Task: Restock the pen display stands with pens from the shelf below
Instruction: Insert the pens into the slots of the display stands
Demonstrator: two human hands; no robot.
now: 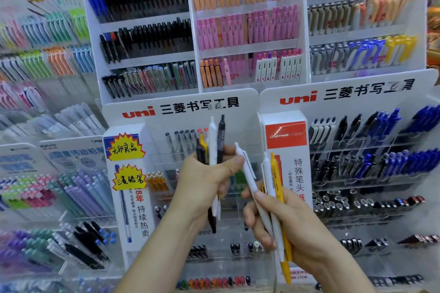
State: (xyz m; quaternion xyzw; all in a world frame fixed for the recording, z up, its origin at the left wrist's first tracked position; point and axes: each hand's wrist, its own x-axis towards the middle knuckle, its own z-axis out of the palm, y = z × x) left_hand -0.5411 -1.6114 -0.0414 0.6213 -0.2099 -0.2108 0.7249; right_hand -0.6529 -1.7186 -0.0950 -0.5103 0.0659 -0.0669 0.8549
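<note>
My left hand (207, 178) is closed around a small bunch of pens (215, 140): white, black and yellow ones, held upright with their clips up. My right hand (278, 223) grips another bunch of pens (273, 173), white and yellow, also upright. One white pen (245, 164) leans out of the right bunch toward the left thumb, its top touching or almost touching it. Both hands hover in front of the white "uni" display stand (181, 108), whose clear tiers hold sparse rows of pens.
A second "uni" stand (345, 95) at the right carries black and blue pens. Taller white racks (247, 43) behind hold black, orange, pink and mixed pens. Clear angled trays (78, 188) of pastel pens fill the left. A red-and-white box (285, 140) stands between the two stands.
</note>
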